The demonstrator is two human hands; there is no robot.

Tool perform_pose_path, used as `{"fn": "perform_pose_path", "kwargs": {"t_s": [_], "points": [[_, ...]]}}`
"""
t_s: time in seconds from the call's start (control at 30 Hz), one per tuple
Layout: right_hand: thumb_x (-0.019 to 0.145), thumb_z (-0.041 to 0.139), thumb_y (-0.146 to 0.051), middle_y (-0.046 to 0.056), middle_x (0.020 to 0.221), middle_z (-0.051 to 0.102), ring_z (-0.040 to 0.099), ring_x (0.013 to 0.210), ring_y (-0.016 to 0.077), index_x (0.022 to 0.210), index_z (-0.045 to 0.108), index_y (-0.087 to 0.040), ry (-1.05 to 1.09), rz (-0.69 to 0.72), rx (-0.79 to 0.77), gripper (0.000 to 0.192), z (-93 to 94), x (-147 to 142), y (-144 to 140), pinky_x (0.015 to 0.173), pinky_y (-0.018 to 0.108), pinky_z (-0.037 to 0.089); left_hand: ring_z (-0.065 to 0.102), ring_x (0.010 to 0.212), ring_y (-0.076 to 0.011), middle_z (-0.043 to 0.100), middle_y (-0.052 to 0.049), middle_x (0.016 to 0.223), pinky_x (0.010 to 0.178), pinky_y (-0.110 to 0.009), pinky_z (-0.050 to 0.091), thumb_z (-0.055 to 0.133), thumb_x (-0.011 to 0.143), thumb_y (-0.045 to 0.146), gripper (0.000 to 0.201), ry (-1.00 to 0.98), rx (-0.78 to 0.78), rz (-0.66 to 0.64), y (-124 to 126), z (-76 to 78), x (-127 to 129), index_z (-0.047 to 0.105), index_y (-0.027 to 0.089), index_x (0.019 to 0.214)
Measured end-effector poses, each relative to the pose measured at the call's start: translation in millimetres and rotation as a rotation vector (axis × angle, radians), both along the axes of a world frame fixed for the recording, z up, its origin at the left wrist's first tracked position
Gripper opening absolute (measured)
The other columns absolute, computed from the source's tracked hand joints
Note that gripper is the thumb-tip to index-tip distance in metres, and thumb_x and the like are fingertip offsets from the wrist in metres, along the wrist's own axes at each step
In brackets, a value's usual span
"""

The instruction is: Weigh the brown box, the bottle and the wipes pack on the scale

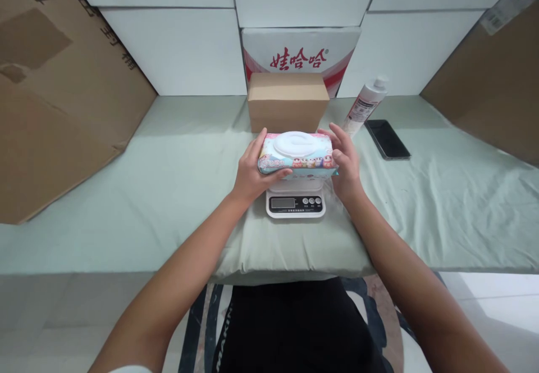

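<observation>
A pack of wet wipes, light blue and pink with a white oval lid, is above a white digital kitchen scale. I cannot tell whether the pack touches the scale's platform, which it mostly covers. My left hand grips the pack's left end, thumb along the front and fingers at the back. At the right end, my right hand holds the pack more loosely, its fingers bent behind the corner and its thumb against the end. The scale's display and buttons face me.
Just behind the pack stands a plain brown box, with a white and red carton behind it. A white bottle and a black phone are to the right. Large cardboard panels flank the green cloth.
</observation>
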State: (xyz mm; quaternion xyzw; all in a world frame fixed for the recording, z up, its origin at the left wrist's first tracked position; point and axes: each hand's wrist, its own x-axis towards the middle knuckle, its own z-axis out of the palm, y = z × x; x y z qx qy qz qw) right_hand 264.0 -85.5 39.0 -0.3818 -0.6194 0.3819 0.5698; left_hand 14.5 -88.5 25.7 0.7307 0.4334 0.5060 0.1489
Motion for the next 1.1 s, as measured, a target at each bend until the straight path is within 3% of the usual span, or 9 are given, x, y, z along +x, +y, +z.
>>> {"fn": "perform_pose_path", "kwargs": {"t_s": [0.17,0.3,0.53,0.8,1.1], "points": [[0.081,0.069,-0.084,0.006,0.157,0.060,0.056,0.148,0.0377,0.154,0.052,-0.039,0.042,-0.006,0.007,0.088,-5.5,5.9,4.7,0.125,0.061,0.046,0.046,0.158,-0.0422,0.046,-0.025,0.169,0.128,-0.056,0.044,0.063,0.072,0.097,0.126,-0.034,0.010,-0.108,2.7,-1.5,-8.9,0.032,0.022,0.169],[0.081,0.070,-0.082,0.007,0.156,0.061,0.054,0.150,0.0373,0.154,0.053,-0.038,0.042,0.004,0.029,0.087,-9.9,9.9,9.3,0.127,0.061,0.043,0.032,0.165,-0.0409,0.032,-0.024,0.177,0.133,-0.056,0.037,0.059,0.077,0.096,0.124,-0.064,0.012,-0.162,4.3,-1.2,-17.7,0.024,0.024,0.172],[0.082,0.076,-0.077,0.007,0.155,0.061,0.057,0.144,0.0367,0.155,0.053,-0.037,-0.085,0.018,0.060,0.086,-2.6,11.6,2.8,0.121,0.056,0.048,0.038,0.163,-0.0407,0.037,-0.025,0.174,0.131,-0.055,0.041,0.064,0.079,0.091,0.121,-0.074,0.007,-0.203,8.8,0.0,-25.4,0.026,0.023,0.172],[0.072,0.086,-0.078,0.009,0.167,0.048,0.045,0.156,0.0398,0.162,0.045,-0.035,-0.267,0.047,0.107,0.107,2.6,16.4,-1.6,0.131,0.058,0.038,0.049,0.156,-0.0422,0.044,-0.027,0.169,0.128,-0.057,0.043,0.079,0.073,0.084,0.125,-0.057,-0.050,-0.239,13.1,-3.8,-27.2,0.033,0.020,0.170],[0.066,0.092,-0.074,0.011,0.166,0.048,0.045,0.155,0.0404,0.165,0.040,-0.033,-0.301,0.096,0.136,0.120,2.6,16.8,1.1,0.134,0.059,0.033,0.053,0.152,-0.0411,0.050,-0.026,0.164,0.125,-0.055,0.048,0.086,0.072,0.077,0.125,-0.044,-0.033,-0.238,16.8,-9.9,-26.4,0.033,0.020,0.170]]}}
